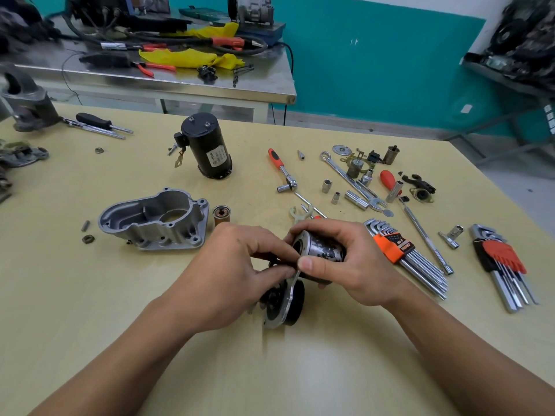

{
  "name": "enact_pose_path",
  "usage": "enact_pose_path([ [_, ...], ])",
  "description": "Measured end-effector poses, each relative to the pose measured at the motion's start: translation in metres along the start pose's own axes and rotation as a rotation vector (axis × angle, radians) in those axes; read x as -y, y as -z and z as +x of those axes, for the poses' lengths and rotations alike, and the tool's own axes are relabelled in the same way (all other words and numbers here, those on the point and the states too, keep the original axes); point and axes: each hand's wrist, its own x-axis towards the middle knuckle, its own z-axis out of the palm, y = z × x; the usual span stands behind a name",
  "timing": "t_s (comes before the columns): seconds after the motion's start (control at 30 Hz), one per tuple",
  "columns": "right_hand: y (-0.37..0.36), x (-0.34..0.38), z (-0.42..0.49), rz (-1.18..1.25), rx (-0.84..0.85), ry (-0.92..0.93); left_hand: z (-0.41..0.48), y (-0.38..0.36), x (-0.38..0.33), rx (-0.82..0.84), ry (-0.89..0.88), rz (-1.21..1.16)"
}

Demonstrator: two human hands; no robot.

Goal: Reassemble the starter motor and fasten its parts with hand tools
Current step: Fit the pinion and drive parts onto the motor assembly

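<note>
Right hand point(345, 265) wraps the solenoid body point(324, 250), a mottled grey cylinder with its open bore facing left (solenoid is our reading from shape). Fingers are curled over the top and the thumb lies along the near side.

Left hand point(234, 265): fingers curled, thumb and forefinger pinching a small dark part point(274, 262) at the mouth of the cylinder; too hidden to name.

Both hands work just above the counter point(90, 310), centre front. Beneath them a black round unit with a bright flange plate point(283, 304) stands tilted on edge, right against the solenoid body. We cannot tell whether the two are joined.

Aluminium nose housing point(156, 220) lies open side up at left. Black motor body point(210, 148) stands upright behind it, well apart. Ratchet point(280, 169), sockets point(326, 186) and hex key sets point(399, 247) lie at right.

Step in hand, as we judge it: seating a small part at the solenoid and flange by fingers alone, no tool in use. The housing and motor body are not yet joined, so much remains.

The next move calls for squaring the part to the bore with the cylinder held steady, then picking a fastener and a matching socket or key
</note>
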Motion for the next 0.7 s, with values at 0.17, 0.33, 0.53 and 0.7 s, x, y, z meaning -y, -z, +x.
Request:
enact_pose_path([
  [0.17, -0.0001, -0.0016, 0.0008, 0.017, 0.004, -0.006, -0.0006, -0.0016, -0.0018, -0.042, 0.077, -0.085],
  [0.33, -0.0011, -0.0019, 0.001, 0.026, 0.002, -0.002, -0.0007, -0.0051, -0.0037, -0.096, 0.059, -0.091],
  [0.53, -0.0014, -0.0024, 0.0018, 0.04, -0.014, -0.009, -0.002, -0.0069, -0.0038, -0.117, 0.028, -0.053],
  [0.7, -0.0005, -0.0026, 0.0013, 0.035, 0.001, -0.005, -0.0023, -0.0044, -0.0008, -0.108, 0.047, 0.117],
])
